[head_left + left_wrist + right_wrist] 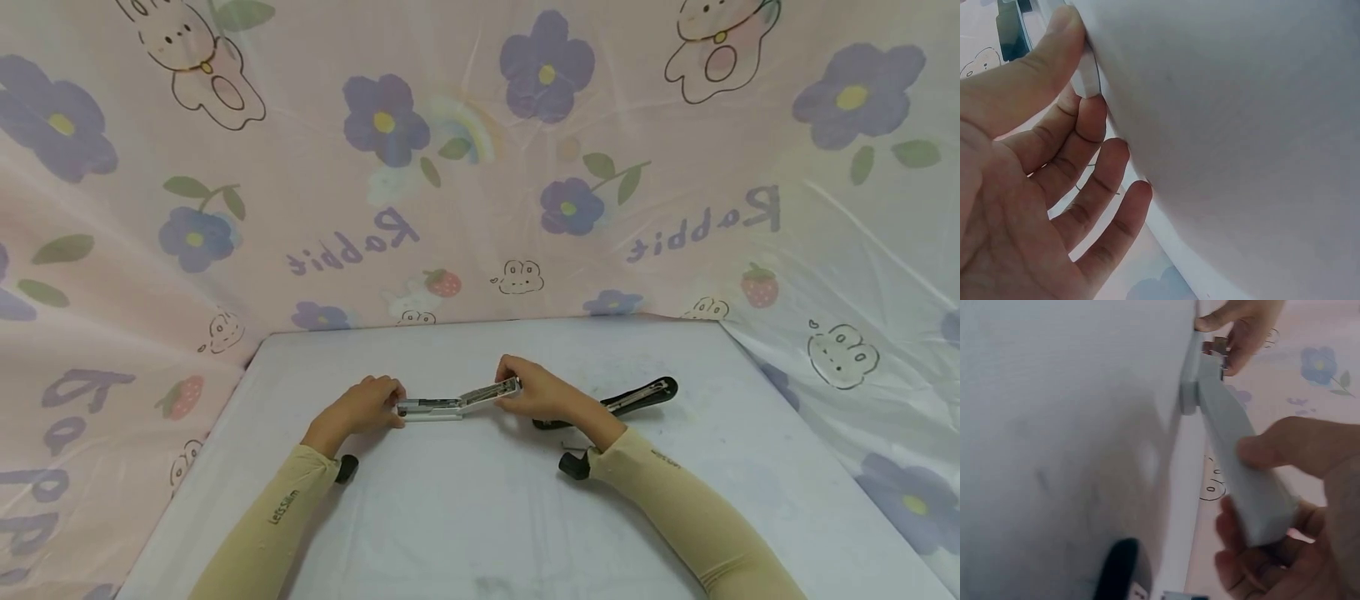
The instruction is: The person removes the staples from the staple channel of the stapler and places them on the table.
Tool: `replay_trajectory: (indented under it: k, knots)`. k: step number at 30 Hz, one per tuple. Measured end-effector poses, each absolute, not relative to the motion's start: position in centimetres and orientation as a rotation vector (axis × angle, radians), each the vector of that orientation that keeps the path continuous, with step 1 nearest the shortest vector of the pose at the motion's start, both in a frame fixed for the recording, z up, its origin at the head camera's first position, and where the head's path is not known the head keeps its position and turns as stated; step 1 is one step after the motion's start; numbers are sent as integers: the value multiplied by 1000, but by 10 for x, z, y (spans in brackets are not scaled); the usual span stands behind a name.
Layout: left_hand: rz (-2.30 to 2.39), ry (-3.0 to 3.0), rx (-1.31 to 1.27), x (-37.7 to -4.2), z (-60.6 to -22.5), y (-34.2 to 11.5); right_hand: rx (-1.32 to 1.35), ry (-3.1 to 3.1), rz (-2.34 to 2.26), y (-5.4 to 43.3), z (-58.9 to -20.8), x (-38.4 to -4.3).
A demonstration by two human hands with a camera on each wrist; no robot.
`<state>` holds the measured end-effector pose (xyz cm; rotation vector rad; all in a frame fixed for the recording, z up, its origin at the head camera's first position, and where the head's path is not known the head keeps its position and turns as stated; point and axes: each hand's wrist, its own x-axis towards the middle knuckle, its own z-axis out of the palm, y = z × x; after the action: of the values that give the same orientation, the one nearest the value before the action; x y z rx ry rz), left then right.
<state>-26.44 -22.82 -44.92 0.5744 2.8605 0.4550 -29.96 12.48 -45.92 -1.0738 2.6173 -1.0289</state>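
A white stapler (431,406) lies opened out in the middle of the table, one half flat and the other tilted up to the right. My left hand (367,404) pinches its left end between thumb and fingers; the left wrist view shows the white end (1089,78) between them. With my right hand (536,390) I grip the far end of the raised half (1235,450), thumb on one side and fingers curled round the other. Metal parts show inside the opened stapler in the head view.
A black stapler (645,394) lies on the table, partly hidden behind my right forearm. Near my right wrist is a small thin metallic piece (573,447). The white-covered table (465,517) ends at a printed cloth backdrop (465,200).
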Motion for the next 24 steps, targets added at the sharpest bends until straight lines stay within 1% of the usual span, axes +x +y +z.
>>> replay_trajectory:
  k: [5, 13, 20, 24]
  knots:
    - [461, 2865, 572, -264, -451, -228, -1115, 2635, -903, 124, -461, -297]
    - [462, 2859, 570, -265, -449, -228, -1094, 2707, -827, 119, -456, -294]
    - [459, 2854, 571, -264, -447, -227, -1276, 2844, -892, 98, -459, -289]
    - [460, 2850, 577, -265, -449, -228, -1317, 2817, -977, 82, -457, -284]
